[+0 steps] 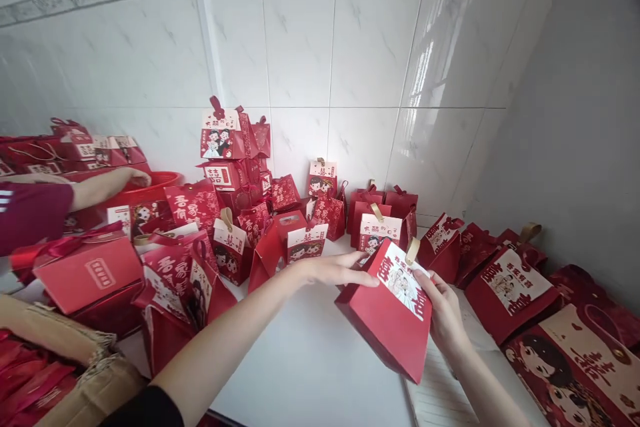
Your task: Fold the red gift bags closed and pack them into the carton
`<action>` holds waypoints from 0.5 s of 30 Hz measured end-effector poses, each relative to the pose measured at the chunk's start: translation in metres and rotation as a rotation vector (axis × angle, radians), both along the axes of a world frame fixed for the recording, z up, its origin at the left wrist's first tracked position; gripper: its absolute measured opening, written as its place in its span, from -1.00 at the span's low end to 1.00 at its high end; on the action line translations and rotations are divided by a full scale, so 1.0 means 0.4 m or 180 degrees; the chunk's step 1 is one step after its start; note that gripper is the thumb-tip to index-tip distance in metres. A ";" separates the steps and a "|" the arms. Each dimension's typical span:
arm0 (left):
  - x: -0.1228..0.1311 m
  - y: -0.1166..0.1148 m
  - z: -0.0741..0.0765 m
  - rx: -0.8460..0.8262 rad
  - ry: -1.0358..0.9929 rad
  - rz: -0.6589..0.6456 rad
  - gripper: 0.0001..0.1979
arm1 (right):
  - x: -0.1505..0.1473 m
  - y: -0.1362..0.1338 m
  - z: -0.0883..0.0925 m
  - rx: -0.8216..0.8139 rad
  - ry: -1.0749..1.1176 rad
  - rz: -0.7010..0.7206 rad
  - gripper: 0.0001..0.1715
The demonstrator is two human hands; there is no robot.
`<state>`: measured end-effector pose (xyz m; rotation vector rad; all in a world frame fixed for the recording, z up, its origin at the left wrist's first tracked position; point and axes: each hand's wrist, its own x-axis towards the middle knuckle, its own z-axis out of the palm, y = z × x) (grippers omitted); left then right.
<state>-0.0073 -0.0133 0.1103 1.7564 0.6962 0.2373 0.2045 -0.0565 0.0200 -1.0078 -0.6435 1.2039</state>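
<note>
A red paper gift box [385,320] with a white printed panel and a tan ribbon loop is tilted above the white table [310,360]. My left hand [330,270] rests its fingers on the box's upper left edge. My right hand [443,307] grips the box's right side, thumb on the white panel. Both hands hold the box between them.
Several red gift boxes [235,147] are stacked against the tiled wall, with more lying flat at the right [510,287]. Another person's arm in a maroon sleeve [30,210] reaches over a red basin [150,183] at the left. A cardboard carton [65,360] sits at lower left.
</note>
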 end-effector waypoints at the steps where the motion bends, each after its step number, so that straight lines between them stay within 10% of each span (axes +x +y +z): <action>1: 0.001 0.003 0.002 0.0079 0.0132 0.0090 -0.30 | -0.006 -0.004 -0.001 0.0018 -0.0107 0.0130 -0.37; 8: 0.006 -0.006 0.021 0.0439 0.0490 0.0553 -0.72 | -0.055 -0.037 0.004 0.0105 -0.0256 0.1104 -0.43; 15: -0.066 -0.052 0.091 -0.0165 -0.0158 0.1566 -0.68 | -0.050 -0.039 0.013 0.0102 -0.0181 0.1430 -0.40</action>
